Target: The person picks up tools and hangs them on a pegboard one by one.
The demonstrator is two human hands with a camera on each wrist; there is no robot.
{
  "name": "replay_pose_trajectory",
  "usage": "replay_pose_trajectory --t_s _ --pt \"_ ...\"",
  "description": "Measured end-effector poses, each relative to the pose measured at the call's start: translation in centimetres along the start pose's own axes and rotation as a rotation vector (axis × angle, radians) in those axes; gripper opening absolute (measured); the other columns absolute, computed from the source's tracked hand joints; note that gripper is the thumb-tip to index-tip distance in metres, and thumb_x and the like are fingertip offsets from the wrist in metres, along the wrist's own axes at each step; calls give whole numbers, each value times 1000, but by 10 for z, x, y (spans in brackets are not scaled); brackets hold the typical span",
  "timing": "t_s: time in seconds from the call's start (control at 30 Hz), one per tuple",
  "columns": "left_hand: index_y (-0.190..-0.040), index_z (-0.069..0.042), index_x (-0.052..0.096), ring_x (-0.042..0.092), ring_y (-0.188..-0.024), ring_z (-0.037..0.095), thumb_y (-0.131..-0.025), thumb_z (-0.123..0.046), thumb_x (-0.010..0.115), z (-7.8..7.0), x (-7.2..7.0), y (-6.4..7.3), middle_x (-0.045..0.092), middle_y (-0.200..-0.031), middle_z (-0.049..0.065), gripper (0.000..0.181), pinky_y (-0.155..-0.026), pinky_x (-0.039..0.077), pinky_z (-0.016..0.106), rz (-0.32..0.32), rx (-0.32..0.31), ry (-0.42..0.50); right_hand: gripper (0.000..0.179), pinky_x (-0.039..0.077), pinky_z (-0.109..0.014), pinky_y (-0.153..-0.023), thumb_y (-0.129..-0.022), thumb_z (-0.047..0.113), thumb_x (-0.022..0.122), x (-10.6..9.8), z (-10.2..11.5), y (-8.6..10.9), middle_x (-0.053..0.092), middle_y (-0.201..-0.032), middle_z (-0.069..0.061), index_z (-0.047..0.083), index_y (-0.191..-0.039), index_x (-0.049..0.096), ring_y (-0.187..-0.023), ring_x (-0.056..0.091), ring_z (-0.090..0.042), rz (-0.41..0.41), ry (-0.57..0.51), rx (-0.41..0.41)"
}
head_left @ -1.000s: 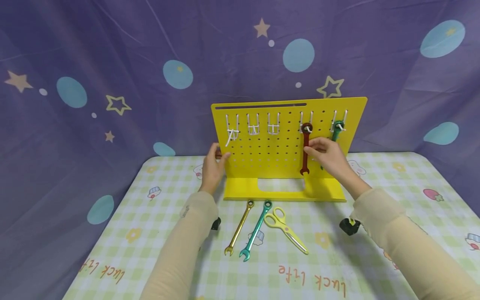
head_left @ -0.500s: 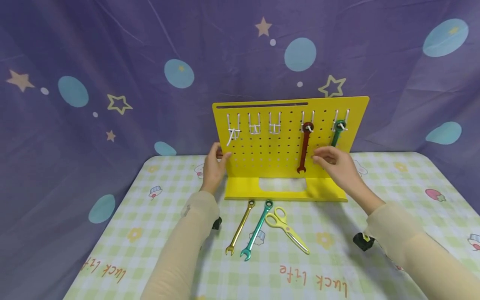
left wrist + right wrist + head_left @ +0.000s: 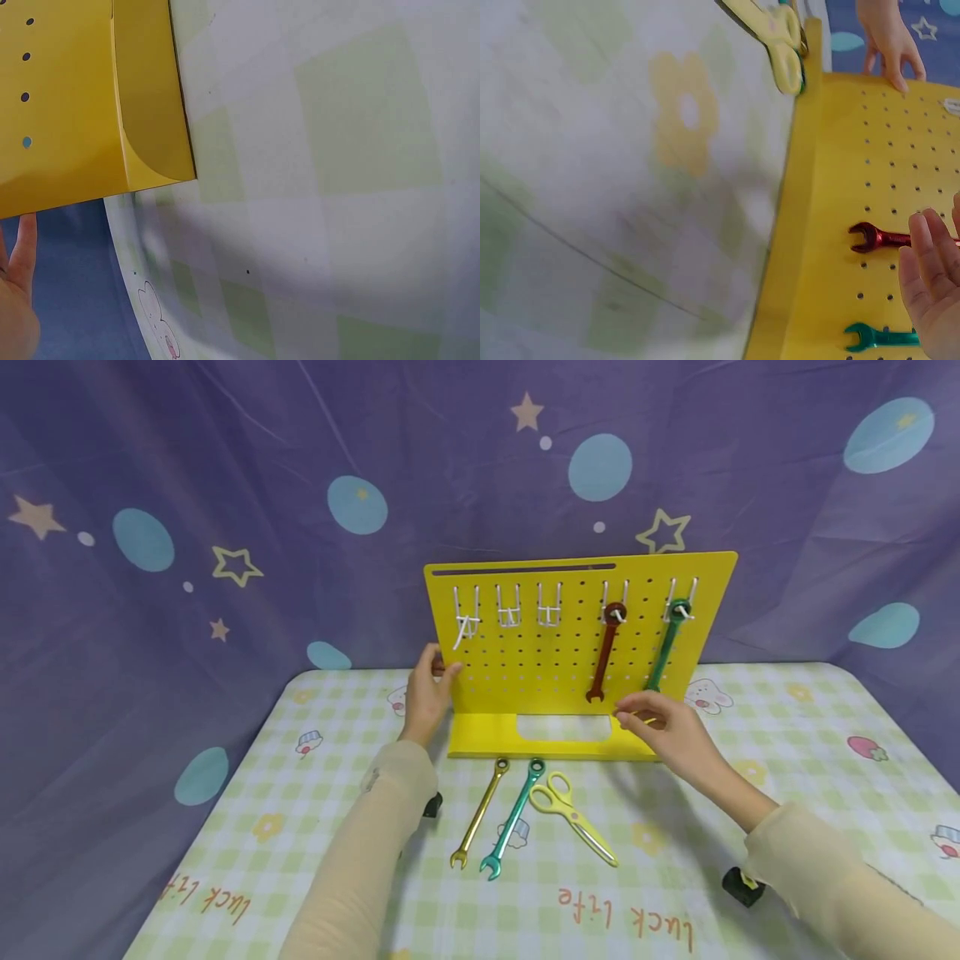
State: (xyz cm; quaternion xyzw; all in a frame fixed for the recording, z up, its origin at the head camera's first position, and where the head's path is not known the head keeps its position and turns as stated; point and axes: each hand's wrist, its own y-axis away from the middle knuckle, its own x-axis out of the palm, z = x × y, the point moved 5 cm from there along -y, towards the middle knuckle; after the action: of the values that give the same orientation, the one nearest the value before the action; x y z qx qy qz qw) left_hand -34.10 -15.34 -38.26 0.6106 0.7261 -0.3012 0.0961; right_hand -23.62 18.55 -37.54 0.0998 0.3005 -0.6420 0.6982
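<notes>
Looks smooth and satiny on the pegboard (image 3: 558, 645), like glossy metal on the red wrench (image 3: 605, 650) hung there and gold wrench (image 3: 480, 812) before it, plastic on the scissor handles (image 3: 562, 808) before it, creased cloth on the curtain (image 3: 465, 460) behind it.

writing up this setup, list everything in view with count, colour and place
Perforated pegboard stand: one, yellow, upright on the cloth
Wire hooks: five, white, along the board's top
Dark-red metal wrench: one, dark red, fourth hook from left
Dark-green metal wrench: one, dark green, rightmost hook
Gold metal wrench: one, gold, on cloth before board
Teal metal wrench: one, teal, right of gold wrench
Plastic-handled scissors: one, yellow, right of teal wrench
Checked tablecloth: one, green-and-white, under stand
Patterned fabric curtain: one, purple, behind table
Wrist devices: two, black, under the wrists
Fabric sleeves: two, cream, on both arms
Left hand: one, bare, holding the board's left edge
Right hand: one, bare, before board's lower right, holding nothing
</notes>
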Motion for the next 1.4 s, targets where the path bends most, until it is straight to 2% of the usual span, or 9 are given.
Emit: replay_pose_trajectory --t_s 0.17,0.53,0.9,1.17,1.4 --pt "-120 -13 54 58 -102 27 -97 -27 63 1 0 0 64 -108 12 28 -88 49 41 -4 1 -4 22 54 -27 -78 -98 22 65 16 2 12 72 -107 -6 6 -113 69 -91 65 -21 52 -11 -14" --pt "-120 -14 54 57 -101 27 -98 -27 62 2 1 -1 64 -108 12 28 -88 49 41 -3 -8 0 13 53 -29 -73 -94 13 70 51 2 30 71 -96 4 7 -105 72 -85 64 -14 152 3 -19" --pt "-119 -15 54 58 -102 27 -98 -28 63 2 1 -1 63 -108 11 27 -88 50 40 -7 -16 -11 9 50 -28 -71 -91 16 72 76 -6 43 66 -86 7 16 -100 71 -79 60 -14 298 13 113" --pt "-119 -15 54 58 -101 26 -97 -27 63 2 1 0 64 -108 11 26 -87 50 40 -6 -18 -7 10 48 -27 -67 -87 19 77 82 -8 47 61 -78 5 16 -94 71 -73 55 -14 324 43 183" --pt "-120 -14 54 58 -101 27 -97 -27 63 2 1 -1 64 -108 12 27 -87 50 41 -7 -12 -2 11 44 -25 -58 -86 19 78 86 -7 50 59 -72 3 13 -91 70 -66 52 -14 337 50 207"
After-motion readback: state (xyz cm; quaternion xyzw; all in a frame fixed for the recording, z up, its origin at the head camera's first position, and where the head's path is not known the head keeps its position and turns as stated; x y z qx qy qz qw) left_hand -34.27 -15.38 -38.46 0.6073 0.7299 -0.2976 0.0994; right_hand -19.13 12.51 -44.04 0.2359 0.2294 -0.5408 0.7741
